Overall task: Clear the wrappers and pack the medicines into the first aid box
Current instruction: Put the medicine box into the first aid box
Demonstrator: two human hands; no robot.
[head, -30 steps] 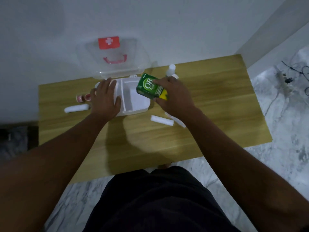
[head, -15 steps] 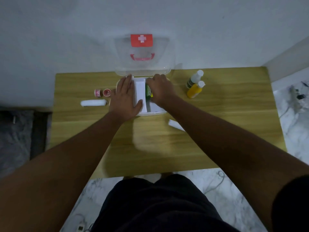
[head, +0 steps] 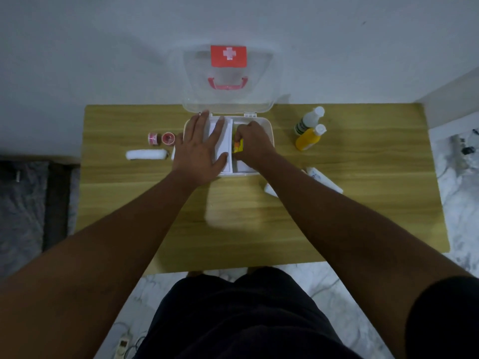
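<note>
My right hand [head: 252,143] grip holds the medicine carton [head: 238,146] inside the first aid box [head: 267,128]; left hand [head: 201,149] flat, open. Bottles [head: 309,130], tubes [head: 324,181], bandage roll [head: 146,154] remain on the worktop [head: 363,203].

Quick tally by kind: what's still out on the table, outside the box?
Bottles: 2 (white, yellow)
Tape rolls: 2 (left, right)
Bandage roll: 1
White tubes, partly hidden by the right arm: 2 (one, other)
Total: 7
</note>
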